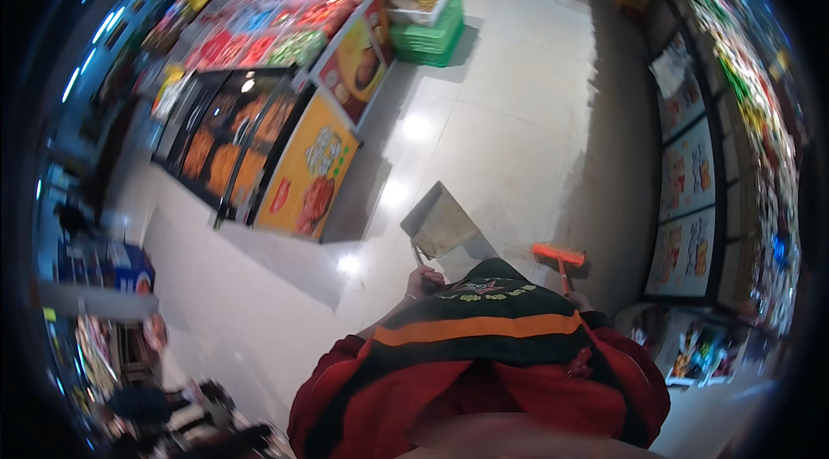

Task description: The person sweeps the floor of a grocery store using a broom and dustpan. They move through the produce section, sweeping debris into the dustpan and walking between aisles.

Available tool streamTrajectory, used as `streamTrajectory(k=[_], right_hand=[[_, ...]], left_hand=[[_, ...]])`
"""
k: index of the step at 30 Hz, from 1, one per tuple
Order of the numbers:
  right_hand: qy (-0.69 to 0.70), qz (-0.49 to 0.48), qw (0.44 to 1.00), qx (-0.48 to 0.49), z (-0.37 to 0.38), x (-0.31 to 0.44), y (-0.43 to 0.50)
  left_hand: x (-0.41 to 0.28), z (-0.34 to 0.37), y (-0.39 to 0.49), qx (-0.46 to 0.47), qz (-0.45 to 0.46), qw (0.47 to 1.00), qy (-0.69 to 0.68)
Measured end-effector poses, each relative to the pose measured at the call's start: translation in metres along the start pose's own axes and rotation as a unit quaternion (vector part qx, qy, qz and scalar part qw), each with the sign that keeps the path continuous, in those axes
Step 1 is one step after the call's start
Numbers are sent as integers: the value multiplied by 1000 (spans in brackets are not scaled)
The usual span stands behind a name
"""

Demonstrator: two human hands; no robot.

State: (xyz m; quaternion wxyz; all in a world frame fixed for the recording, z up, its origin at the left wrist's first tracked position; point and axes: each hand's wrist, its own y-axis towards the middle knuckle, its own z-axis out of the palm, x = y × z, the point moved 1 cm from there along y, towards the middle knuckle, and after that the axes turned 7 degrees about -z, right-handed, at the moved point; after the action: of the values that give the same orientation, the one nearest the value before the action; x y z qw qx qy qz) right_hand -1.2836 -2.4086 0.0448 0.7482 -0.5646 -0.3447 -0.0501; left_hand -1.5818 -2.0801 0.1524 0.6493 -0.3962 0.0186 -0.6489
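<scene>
My left hand point(424, 281) is closed around the handle of a long-handled metal dustpan point(447, 219). The pan is in front of me, over the pale tiled floor point(499, 141); whether it touches the tiles I cannot tell. On the other side, my right hand point(578, 301) grips the shaft of an orange broom point(559, 255), partly hidden by the dark green apron point(482, 303) I wear. The broom's head is right of the dustpan and apart from it, low over the floor.
A glass-fronted food case point(227, 141) and bins of colourful packaged goods point(285, 18) line the left. Green crates point(431, 38) with a white basket point(424, 2) on top stand beyond. Shelving with printed panels point(686, 200) runs along the right. Blurred people point(188, 420) are at lower left.
</scene>
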Motion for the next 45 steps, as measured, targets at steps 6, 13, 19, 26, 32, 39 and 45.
streamTrajectory(k=[6, 13, 19, 26, 32, 39, 45], right_hand=[[56, -39, 996, -54, 7, 28, 77], [189, 17, 982, 23, 62, 208, 208], [233, 49, 971, 23, 124, 352, 277], [112, 6, 992, 52, 178, 503, 345], [157, -102, 981, 45, 203, 594, 411], [302, 3, 945, -124, 197, 652, 541], [-141, -252, 957, -22, 212, 829, 637]], left_hand=[[-111, 118, 68, -47, 210, 976, -37], [-182, 269, 152, -105, 223, 969, -11], [-255, 376, 233, -87, 219, 972, -24], [-362, 517, 363, -78, 110, 991, -18], [-393, 661, 446, -174, 13, 946, 275], [-449, 815, 583, -132, -78, 983, 101], [-460, 954, 685, -89, -24, 986, 136]])
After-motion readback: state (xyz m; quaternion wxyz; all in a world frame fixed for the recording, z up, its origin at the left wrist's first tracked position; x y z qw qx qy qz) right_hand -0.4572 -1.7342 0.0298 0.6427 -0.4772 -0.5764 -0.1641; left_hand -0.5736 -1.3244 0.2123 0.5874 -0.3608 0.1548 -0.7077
